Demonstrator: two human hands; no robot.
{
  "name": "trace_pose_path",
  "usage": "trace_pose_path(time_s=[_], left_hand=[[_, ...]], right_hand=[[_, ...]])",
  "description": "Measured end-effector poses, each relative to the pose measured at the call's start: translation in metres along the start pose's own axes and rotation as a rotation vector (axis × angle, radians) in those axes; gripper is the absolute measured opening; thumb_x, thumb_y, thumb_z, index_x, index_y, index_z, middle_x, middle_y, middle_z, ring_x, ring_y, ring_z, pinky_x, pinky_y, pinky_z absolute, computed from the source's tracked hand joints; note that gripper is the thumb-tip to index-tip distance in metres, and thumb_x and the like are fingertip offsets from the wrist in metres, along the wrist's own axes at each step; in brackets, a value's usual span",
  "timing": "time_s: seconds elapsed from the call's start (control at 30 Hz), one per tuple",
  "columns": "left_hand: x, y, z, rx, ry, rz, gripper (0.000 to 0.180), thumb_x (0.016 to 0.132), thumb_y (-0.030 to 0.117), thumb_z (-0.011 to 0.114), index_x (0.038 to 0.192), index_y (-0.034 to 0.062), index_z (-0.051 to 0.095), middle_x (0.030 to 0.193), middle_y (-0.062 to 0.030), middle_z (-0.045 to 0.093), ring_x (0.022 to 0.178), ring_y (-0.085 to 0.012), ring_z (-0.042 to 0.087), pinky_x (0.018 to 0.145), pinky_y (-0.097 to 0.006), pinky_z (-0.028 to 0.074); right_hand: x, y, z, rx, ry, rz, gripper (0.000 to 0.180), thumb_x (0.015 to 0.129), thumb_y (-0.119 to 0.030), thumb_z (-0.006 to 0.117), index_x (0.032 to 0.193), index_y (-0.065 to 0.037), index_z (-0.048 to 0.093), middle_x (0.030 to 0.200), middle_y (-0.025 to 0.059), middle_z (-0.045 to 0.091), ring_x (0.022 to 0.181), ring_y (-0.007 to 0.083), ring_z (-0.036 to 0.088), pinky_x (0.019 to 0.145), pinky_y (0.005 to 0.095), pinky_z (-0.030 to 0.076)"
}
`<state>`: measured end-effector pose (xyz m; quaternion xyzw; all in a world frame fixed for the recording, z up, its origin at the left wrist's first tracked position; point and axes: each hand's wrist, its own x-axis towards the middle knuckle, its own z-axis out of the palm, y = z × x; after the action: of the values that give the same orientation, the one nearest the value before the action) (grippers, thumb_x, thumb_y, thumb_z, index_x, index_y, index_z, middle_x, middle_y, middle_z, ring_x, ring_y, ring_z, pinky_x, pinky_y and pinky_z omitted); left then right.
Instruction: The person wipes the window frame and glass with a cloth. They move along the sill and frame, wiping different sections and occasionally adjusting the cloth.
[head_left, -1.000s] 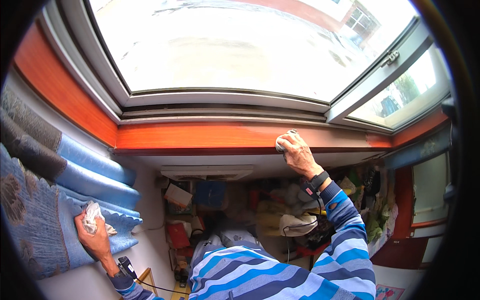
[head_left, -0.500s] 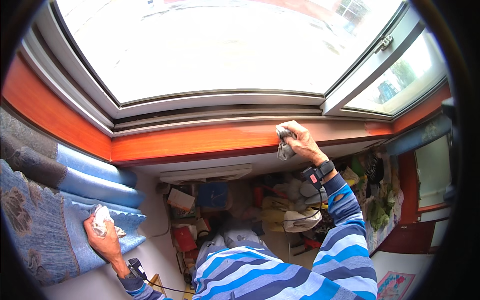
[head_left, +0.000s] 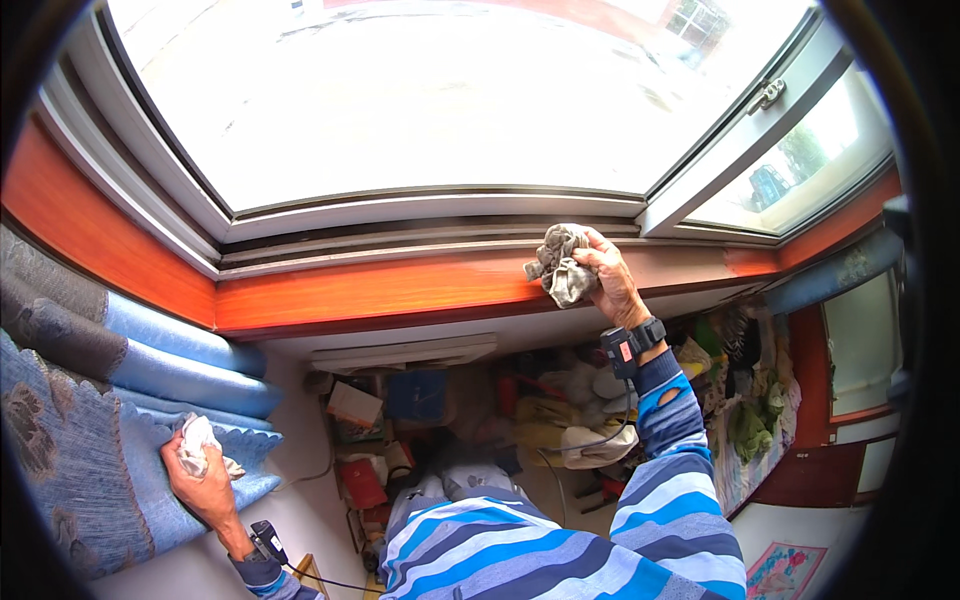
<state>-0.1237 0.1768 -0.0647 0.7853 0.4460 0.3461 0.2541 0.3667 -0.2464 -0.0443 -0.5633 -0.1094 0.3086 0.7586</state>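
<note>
My right hand (head_left: 612, 282) is closed on a crumpled grey cloth (head_left: 564, 266), lifted at the orange-red wooden windowsill (head_left: 400, 296). The cloth overlaps the sill's inner strip and the lower window track (head_left: 400, 241) in the picture. At the far left, my left hand (head_left: 204, 486) grips a bunched whitish cloth (head_left: 199, 447), resting against the blue patterned curtain (head_left: 75, 450). Part of the curtain lies behind that hand. To the right of the grey cloth the sill surface looks duller and browner.
A bright window pane (head_left: 430, 100) fills the top, with a latch (head_left: 766, 96) on the right frame. Below the sill, a blue box (head_left: 416, 396), a red box (head_left: 361, 482), bags and other clutter crowd the floor. Thin cables run from both wrist devices.
My right hand has turned and shifted slightly, so more of the grey cloth shows, higher and farther left. My left hand keeps its hold by the curtain; the whole view has shifted slightly.
</note>
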Motion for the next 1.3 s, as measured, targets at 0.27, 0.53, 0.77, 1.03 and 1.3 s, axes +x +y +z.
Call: trace_pose_path(time_s=[0.27, 0.53, 0.77, 1.03, 1.3], left_hand=[[-0.001, 0.007, 0.0, -0.001, 0.007, 0.01, 0.034, 0.086, 0.0, 0.071, 0.118, -0.004, 0.062, 0.12, -0.0209, 0.073, 0.111, -0.0323, 0.072, 0.103, -0.044, 0.055], [-0.002, 0.014, 0.002, 0.084, 0.027, 0.064, 0.038, 0.084, -0.002, 0.07, 0.121, -0.0038, 0.064, 0.121, -0.0208, 0.073, 0.112, -0.0356, 0.071, 0.103, -0.044, 0.055], [-0.006, 0.026, 0.002, 0.169, 0.016, 0.062, 0.041, 0.093, 0.007, 0.072, 0.133, -0.0022, 0.065, 0.128, -0.0209, 0.071, 0.117, -0.0345, 0.07, 0.106, -0.042, 0.054], [0.003, 0.042, 0.019, 0.306, 0.08, 0.207, 0.043, 0.086, 0.028, 0.089, 0.118, 0.0037, 0.073, 0.104, -0.0169, 0.076, 0.089, -0.0337, 0.074, 0.08, -0.044, 0.06], [0.016, 0.012, 0.018, 0.412, 0.069, 0.247, 0.046, 0.086, 0.035, 0.091, 0.115, 0.0054, 0.071, 0.097, -0.0151, 0.076, 0.082, -0.0326, 0.074, 0.073, -0.043, 0.06]], right_hand=[[0.02, 0.017, 0.057, -0.144, -0.149, -0.099, 0.043, 0.098, 0.001, 0.057, 0.14, 0.002, 0.061, 0.119, 0.0115, 0.075, 0.104, 0.0246, 0.077, 0.093, 0.0374, 0.063], [0.051, 0.079, 0.133, -1.047, -0.368, -0.837, 0.045, 0.084, 0.008, 0.061, 0.127, -0.006, 0.067, 0.122, 0.0174, 0.067, 0.113, 0.0359, 0.067, 0.098, 0.0465, 0.058], [0.053, 0.096, 0.12, -1.174, -0.275, -0.848, 0.024, 0.073, -0.001, 0.065, 0.096, -0.007, 0.069, 0.097, 0.0142, 0.067, 0.099, 0.0393, 0.068, 0.086, 0.0499, 0.058], [0.028, 0.072, 0.022, -1.277, -0.008, -0.686, 0.024, 0.071, -0.003, 0.064, 0.094, -0.007, 0.069, 0.102, 0.015, 0.068, 0.102, 0.0412, 0.067, 0.087, 0.0514, 0.057], [0.016, 0.069, -0.029, -1.305, 0.291, -0.732, 0.028, 0.071, -0.006, 0.066, 0.098, -0.005, 0.073, 0.107, 0.0121, 0.074, 0.104, 0.0342, 0.068, 0.091, 0.0468, 0.057]])
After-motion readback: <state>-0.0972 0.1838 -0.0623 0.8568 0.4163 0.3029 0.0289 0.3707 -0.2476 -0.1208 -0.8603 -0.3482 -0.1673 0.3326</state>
